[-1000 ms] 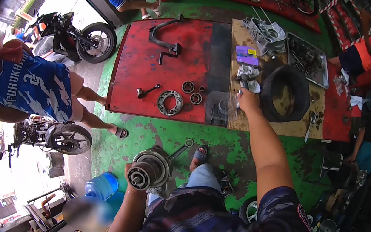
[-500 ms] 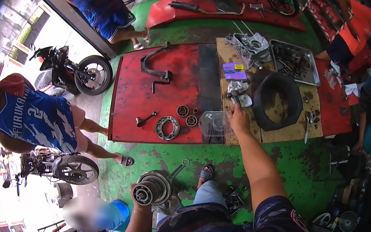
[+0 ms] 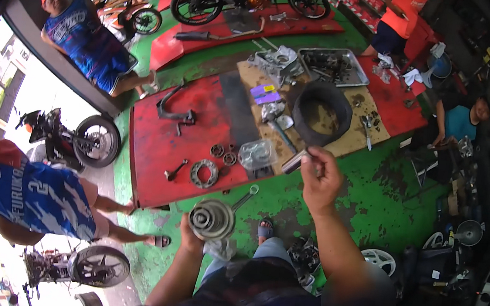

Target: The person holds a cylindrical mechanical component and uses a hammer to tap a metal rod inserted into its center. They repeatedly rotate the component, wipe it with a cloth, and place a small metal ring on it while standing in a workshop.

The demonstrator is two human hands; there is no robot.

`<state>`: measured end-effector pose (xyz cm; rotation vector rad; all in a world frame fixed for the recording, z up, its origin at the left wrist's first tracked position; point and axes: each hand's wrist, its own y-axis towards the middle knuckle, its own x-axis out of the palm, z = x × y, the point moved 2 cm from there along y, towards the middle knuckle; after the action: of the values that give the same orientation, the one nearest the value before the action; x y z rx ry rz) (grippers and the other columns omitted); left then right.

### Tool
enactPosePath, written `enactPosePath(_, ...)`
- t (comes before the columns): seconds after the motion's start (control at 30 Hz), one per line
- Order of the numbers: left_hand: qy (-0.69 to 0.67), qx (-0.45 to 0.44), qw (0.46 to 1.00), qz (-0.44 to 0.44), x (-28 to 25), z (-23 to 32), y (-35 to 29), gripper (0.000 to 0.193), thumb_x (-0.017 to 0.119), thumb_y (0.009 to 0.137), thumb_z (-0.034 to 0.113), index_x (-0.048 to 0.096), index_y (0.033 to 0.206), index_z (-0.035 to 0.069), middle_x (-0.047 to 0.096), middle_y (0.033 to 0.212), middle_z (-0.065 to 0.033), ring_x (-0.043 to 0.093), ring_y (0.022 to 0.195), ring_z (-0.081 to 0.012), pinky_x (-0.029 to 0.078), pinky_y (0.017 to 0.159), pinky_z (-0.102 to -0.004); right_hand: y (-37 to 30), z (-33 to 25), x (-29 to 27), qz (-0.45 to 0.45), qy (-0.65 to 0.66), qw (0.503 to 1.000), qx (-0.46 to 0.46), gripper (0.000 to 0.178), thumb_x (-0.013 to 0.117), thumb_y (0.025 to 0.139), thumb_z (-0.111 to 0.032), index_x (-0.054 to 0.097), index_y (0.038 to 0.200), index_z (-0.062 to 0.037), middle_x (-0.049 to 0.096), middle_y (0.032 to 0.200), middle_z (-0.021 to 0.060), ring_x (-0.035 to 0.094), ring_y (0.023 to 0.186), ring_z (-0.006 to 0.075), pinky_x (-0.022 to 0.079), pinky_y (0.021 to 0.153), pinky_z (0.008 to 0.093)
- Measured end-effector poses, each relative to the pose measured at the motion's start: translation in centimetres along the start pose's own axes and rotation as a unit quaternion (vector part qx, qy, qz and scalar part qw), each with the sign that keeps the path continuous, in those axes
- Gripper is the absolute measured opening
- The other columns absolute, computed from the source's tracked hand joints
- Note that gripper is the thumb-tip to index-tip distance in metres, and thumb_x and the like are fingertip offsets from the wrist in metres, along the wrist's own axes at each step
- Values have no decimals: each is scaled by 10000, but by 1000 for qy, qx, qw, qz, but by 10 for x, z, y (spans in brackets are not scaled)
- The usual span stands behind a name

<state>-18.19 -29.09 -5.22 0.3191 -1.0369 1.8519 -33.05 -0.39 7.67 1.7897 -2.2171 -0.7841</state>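
Observation:
My left hand (image 3: 189, 235) is closed around a motorcycle crankshaft (image 3: 210, 221), holding it above the floor with its round end facing up. Its connecting rod (image 3: 243, 199) sticks out toward the table. Under the crankshaft hangs a crumpled pale cloth or bag (image 3: 221, 248). My right hand (image 3: 322, 179), raised over the table's near edge, grips what looks like a hammer (image 3: 294, 163) by its shiny metal head. The dark handle points away toward the crumpled white wrapping (image 3: 273, 111). A clear plastic container (image 3: 257, 154) sits just left of the handle.
On the red table (image 3: 203, 91) lie bearings (image 3: 216, 151), a brake shoe ring (image 3: 204, 174), a bent stand (image 3: 173, 112), a purple box (image 3: 264, 94), an engine case (image 3: 280, 64), a black rubber ring (image 3: 296, 113) and a metal tray (image 3: 360, 74). Motorcycles and several people surround it.
My right hand has lifted off the cardboard and come back toward me with the hammer-like tool. My left hand still holds the crankshaft, now slightly higher in view. The view has turned.

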Motion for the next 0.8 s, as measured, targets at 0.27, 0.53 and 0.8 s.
enactPosePath(0.27,2,-97,970,-221,28,25,-10,673,479,855,450,561,1353,5,699,1206,-196,717,1038,-337,628,850,-486,-48,-149,33,-67,130,976,-161,261,734,887,48,646,1132,62,683,1161,201,694,973,212,566,816,296)
enactPosePath(0.53,-6,-116,969,-216,26,31,-31,601,479,883,474,647,1273,48,719,1192,-135,701,1082,-266,546,993,-421,-69,-181,74,-181,16,949,-259,303,794,829,11,678,1108,20,712,1059,215,722,916,311,592,772,363)
enactPosePath(0.8,-30,-106,976,-190,16,41,-33,553,486,880,355,599,1305,20,710,1176,-143,702,1054,-257,550,974,-417,-83,-178,90,-219,9,937,-271,310,794,822,16,671,1106,12,708,1067,205,720,904,311,595,760,374)
